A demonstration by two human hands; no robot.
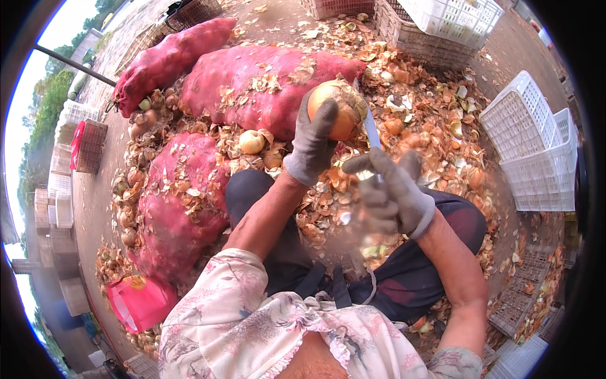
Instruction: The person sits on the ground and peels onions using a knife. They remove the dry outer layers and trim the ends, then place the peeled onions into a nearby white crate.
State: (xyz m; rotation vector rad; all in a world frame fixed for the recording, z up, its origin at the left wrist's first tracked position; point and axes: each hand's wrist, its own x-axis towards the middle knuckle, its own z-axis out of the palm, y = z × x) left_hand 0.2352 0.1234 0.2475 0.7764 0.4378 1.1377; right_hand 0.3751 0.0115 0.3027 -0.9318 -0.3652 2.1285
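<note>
Raised over the ground, my gloved left hand (313, 137) grips a large yellow onion (340, 118) whose dry skin is partly still on. A knife blade (372, 129) stands against the right side of the onion. My right hand (395, 192), in a grey glove too, is closed around the knife, whose handle is mostly hidden by the fingers. Below both hands, loose onion skins (326, 208) cover the ground between my knees. Just left of my left wrist, a paler onion (252, 141) rests among skins.
Red mesh sacks (265, 87) bulge ahead, with another sack (182, 208) on the left. A pink bag (140, 301) stands near my left side. White plastic crates (539, 151) are stacked at right; brown crates (426, 40) stand at the back. Several onions (128, 218) line the left edge.
</note>
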